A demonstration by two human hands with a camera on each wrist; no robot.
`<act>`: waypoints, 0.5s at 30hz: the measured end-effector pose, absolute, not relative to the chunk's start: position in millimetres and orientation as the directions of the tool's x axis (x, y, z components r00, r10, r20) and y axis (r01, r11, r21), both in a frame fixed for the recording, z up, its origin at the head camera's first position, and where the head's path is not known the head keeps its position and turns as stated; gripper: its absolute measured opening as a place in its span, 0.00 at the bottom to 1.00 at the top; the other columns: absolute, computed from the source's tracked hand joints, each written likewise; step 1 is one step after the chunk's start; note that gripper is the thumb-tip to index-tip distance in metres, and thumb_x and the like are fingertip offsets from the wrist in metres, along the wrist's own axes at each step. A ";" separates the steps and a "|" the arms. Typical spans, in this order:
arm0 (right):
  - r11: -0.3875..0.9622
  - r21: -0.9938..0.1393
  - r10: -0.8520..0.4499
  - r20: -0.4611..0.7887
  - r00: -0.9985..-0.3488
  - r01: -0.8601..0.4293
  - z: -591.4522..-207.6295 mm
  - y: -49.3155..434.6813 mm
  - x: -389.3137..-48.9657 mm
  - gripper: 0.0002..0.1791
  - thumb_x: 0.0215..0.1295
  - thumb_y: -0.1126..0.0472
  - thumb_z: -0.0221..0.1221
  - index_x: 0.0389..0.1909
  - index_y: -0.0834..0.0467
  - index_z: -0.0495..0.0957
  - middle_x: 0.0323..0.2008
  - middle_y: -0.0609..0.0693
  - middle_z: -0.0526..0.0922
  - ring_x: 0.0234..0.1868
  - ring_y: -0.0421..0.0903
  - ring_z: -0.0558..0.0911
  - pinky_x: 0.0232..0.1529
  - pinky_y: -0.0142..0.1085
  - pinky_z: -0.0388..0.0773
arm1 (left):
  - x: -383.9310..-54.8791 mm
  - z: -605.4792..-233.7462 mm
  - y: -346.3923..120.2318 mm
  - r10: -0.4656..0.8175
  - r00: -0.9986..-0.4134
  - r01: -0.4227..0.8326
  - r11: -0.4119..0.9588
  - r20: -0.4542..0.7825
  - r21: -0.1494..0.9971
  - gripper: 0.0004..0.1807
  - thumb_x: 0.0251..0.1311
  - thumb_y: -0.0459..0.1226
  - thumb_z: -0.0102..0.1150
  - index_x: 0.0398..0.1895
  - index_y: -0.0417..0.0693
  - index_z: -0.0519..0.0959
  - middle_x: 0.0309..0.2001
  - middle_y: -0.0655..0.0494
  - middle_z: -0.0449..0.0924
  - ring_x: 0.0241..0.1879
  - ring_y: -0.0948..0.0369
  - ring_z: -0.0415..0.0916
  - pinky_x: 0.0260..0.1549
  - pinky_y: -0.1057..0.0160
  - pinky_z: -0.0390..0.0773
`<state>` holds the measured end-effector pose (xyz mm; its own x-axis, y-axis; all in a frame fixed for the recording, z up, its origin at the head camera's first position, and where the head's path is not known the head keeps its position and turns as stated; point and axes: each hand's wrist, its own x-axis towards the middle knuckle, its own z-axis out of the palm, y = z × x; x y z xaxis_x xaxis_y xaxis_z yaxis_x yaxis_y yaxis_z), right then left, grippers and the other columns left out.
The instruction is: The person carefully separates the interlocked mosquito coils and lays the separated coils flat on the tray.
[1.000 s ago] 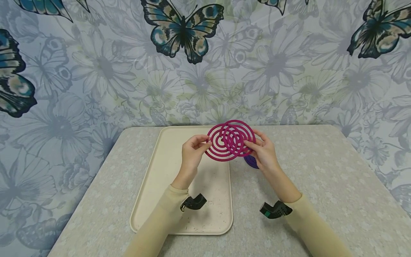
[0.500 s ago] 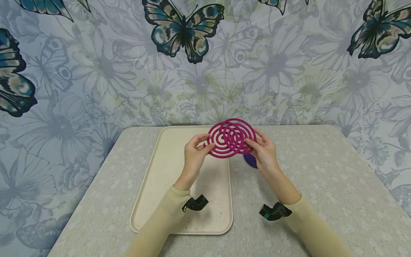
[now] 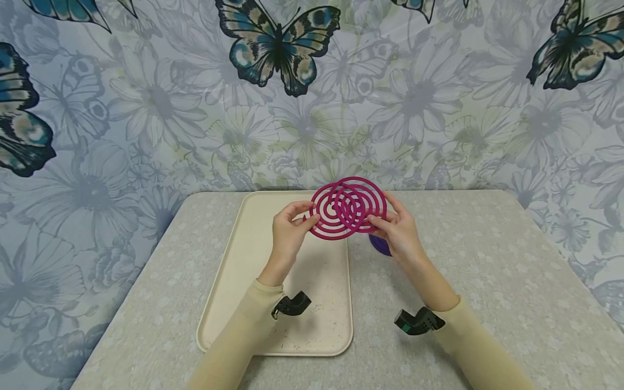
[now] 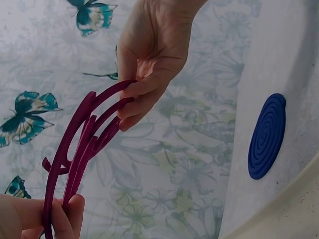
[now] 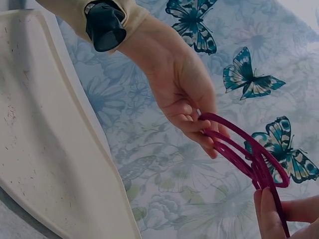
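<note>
Two magenta spiral mosquito coils are held up in front of me, partly overlapping, their turns crossing in the middle. My left hand (image 3: 288, 233) pinches the outer edge of the left coil (image 3: 333, 238) between thumb and fingers. At the opposite side, my right hand (image 3: 403, 234) holds the edge of the right coil (image 3: 353, 179) the same way. In the left wrist view the magenta turns (image 4: 75, 144) stand edge-on, spread apart in layers between both hands. A blue-purple spiral coil (image 4: 267, 137) lies flat on the table, partly hidden behind my right hand in the head view.
A cream rectangular tray (image 3: 244, 281) lies on the left half of the table, with small dark crumbs on its surface. The table (image 3: 487, 260) has a pale patterned cover. Behind it hangs a floral backdrop (image 3: 312, 135) with butterflies.
Both magenta coils have risen slightly and tilted a little. My left hand shifted right, then back left; my right hand moved slightly up and left. Both hands keep their hold.
</note>
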<state>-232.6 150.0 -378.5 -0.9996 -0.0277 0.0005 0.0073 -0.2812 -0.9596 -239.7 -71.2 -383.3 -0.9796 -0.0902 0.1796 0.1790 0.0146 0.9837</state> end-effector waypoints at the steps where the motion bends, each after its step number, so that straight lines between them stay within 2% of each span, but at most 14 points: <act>1: -0.281 -0.960 -0.040 0.000 -0.999 0.011 -378.2 151.0 -233.3 0.39 0.65 0.74 0.54 0.74 0.57 0.50 0.33 0.41 0.86 0.32 0.36 0.86 0.34 0.29 0.83 | -240.3 -382.3 -72.4 -0.083 -0.981 0.173 0.014 0.174 0.985 0.15 0.55 0.28 0.63 0.47 0.37 0.79 0.48 0.40 0.79 0.28 0.69 0.81 0.33 0.72 0.82; 6: -0.274 -0.961 -0.087 -0.003 -0.996 0.027 -376.0 155.0 -236.2 0.39 0.64 0.74 0.54 0.74 0.59 0.49 0.31 0.41 0.87 0.29 0.37 0.86 0.32 0.29 0.83 | -243.2 -377.5 -78.9 -0.049 -0.989 0.134 0.036 0.136 0.990 0.15 0.54 0.27 0.64 0.47 0.37 0.79 0.49 0.40 0.80 0.28 0.71 0.81 0.38 0.63 0.84; 9: -0.269 -0.963 -0.109 0.000 -0.994 0.029 -374.5 156.6 -237.0 0.39 0.64 0.74 0.54 0.73 0.60 0.49 0.31 0.41 0.87 0.30 0.37 0.87 0.32 0.29 0.83 | -244.6 -375.9 -82.2 -0.024 -0.991 0.129 0.060 0.131 0.990 0.16 0.54 0.27 0.64 0.48 0.37 0.79 0.49 0.40 0.80 0.30 0.69 0.82 0.38 0.64 0.84; 12: -0.265 -0.964 -0.134 0.007 -0.991 0.029 -372.4 161.3 -238.0 0.39 0.64 0.74 0.54 0.73 0.60 0.49 0.33 0.42 0.87 0.31 0.37 0.87 0.33 0.30 0.83 | -245.8 -373.1 -87.4 -0.008 -0.992 0.128 0.055 0.128 0.990 0.17 0.54 0.27 0.64 0.49 0.36 0.78 0.50 0.38 0.80 0.31 0.69 0.82 0.36 0.69 0.83; 15: -0.255 -0.967 -0.159 0.018 -0.987 0.023 -369.4 169.6 -239.3 0.38 0.64 0.74 0.54 0.73 0.60 0.49 0.35 0.42 0.87 0.31 0.36 0.86 0.33 0.30 0.83 | -247.6 -369.3 -94.8 -0.007 -0.993 0.113 0.036 0.114 0.993 0.18 0.55 0.27 0.63 0.51 0.36 0.77 0.51 0.37 0.80 0.33 0.70 0.82 0.37 0.70 0.83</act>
<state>-239.3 169.6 -369.4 -0.9871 -0.1592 0.0180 0.0234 -0.2548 -0.9667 -247.6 -94.8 -369.3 -0.9935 -0.0073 0.1137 0.1133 0.0356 0.9929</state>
